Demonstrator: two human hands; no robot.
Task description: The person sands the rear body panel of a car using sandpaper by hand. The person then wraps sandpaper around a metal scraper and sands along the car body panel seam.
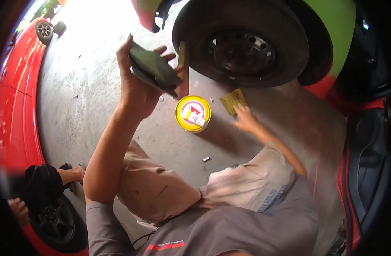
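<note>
My left hand [138,91] is raised, holding a dark green and black flat pad [153,66]; the thumb is at its left edge and some fingers show behind it. Lower down, my right hand [246,120] is at the edge of a yellow printed sheet [232,100] on the floor, fingertips against it and thumb apart. Between my hands stands a round tin with a yellow rim and red-and-white lid [193,112], a small white-and-yellow item lying on top. Behind the tin is a long narrow strip [183,70], partly hidden by my left hand's fingers.
A car wheel [242,49] under a green body panel [336,38] is ahead. At left is a red car [20,94], with another person's foot [78,174] and hand [18,210] nearby. A small object [206,159] lies on the concrete floor. An open red door edge [344,183] is at right.
</note>
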